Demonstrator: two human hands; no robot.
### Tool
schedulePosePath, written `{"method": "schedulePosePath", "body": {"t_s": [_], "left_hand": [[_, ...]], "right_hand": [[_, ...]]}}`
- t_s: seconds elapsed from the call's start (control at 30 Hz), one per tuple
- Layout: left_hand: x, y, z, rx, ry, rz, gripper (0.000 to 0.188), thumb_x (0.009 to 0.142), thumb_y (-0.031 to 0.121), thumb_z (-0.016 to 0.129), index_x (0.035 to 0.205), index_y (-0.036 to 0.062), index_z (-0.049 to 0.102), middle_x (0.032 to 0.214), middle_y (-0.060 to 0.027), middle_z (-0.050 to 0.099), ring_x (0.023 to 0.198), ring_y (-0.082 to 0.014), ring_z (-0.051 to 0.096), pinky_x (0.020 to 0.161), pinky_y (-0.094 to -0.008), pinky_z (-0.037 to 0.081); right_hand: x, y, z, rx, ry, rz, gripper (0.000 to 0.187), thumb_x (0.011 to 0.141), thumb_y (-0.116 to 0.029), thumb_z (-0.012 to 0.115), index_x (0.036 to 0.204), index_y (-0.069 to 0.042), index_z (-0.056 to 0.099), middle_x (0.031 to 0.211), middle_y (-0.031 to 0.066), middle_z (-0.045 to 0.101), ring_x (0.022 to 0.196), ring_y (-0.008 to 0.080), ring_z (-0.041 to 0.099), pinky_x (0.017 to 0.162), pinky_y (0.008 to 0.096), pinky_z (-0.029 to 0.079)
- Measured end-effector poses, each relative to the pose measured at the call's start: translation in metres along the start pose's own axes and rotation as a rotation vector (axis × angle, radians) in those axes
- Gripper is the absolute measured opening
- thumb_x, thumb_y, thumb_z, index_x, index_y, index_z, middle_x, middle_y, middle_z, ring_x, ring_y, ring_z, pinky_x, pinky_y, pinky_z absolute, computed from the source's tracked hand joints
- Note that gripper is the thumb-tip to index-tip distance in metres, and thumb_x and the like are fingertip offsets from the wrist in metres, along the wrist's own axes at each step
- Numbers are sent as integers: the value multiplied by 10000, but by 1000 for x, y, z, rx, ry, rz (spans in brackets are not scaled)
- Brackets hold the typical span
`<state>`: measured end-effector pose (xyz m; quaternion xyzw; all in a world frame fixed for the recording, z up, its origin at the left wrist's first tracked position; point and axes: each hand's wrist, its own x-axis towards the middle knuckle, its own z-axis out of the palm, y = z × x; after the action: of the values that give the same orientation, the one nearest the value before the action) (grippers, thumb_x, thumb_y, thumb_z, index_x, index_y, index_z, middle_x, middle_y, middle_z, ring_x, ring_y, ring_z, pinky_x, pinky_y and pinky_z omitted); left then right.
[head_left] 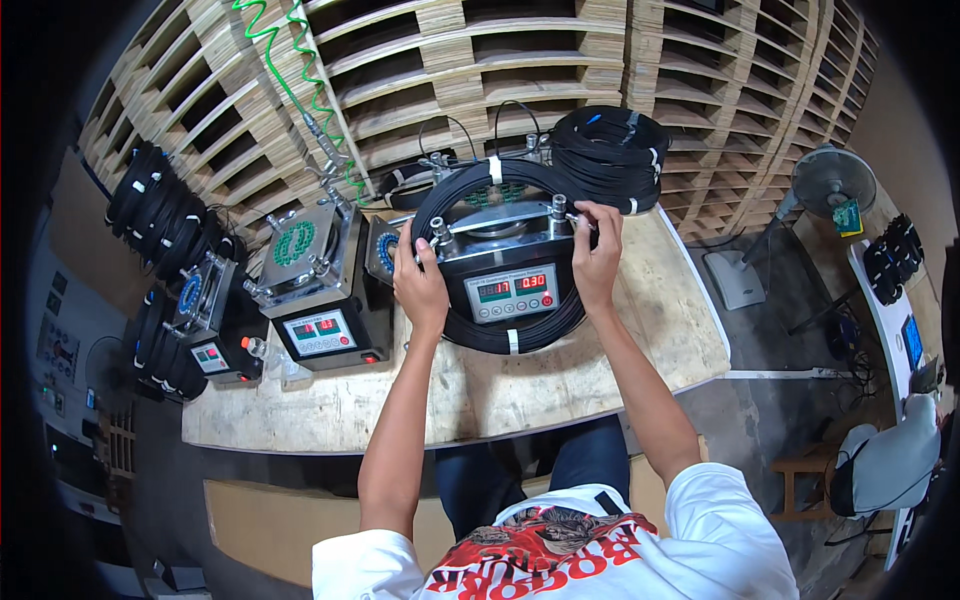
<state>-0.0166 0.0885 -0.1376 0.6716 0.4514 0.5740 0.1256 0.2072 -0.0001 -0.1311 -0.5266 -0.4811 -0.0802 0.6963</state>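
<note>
In the head view, the left hand (420, 285) and right hand (597, 258), fingers half-curled, rest by a machine's (511, 293) side knobs (441, 230), inside or on the cable coil (550, 333); I cannot tell their exact grip. Bare table (660, 330) runs to the near and right edges, with another machine (320, 333) on the left.

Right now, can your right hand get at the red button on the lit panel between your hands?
Probably yes: the red button shows uncovered inside the black cable coil, and the right hand is close by, at a metal clamp.
</note>
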Motion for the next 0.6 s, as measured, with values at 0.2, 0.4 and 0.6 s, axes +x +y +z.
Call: {"method": "schedulePosePath", "body": {"t_s": [0.2, 0.4, 0.6], "left_hand": [[-1, -2, -3, 11, 6, -4, 490, 1035, 390, 386, 1368, 72, 553, 1237, -222, 633, 1094, -430, 614, 911, -448, 484], [-2, 0, -3, -1, 14, -5, 495, 1035, 398, 391, 1377, 76, 547, 1251, -223, 629, 1099, -429, 615, 912, -446, 487], [-1, -2, -4, 1, 16, -3, 490, 1034, 392, 402, 1375, 71, 546, 1236, -228, 634, 1094, -428, 617, 908, -450, 487]], "right_hand": [[-3, -12, -11, -133, -74, -24, 261, 886, 36, 592, 1138, -34, 594, 1074, 124, 507, 1050, 289, 500, 967, 384, 404], [10, -17, -23, -226, -286, 122, 196, 916, -11, 594, 1112, -10, 587, 1058, 173, 542, 998, 357, 597, 838, 424, 479], [7, -11, -24, -215, -250, 227, 130, 935, -88, 631, 1012, 17, 618, 900, 192, 659, 798, 377, 646, 724, 410, 504]]}}
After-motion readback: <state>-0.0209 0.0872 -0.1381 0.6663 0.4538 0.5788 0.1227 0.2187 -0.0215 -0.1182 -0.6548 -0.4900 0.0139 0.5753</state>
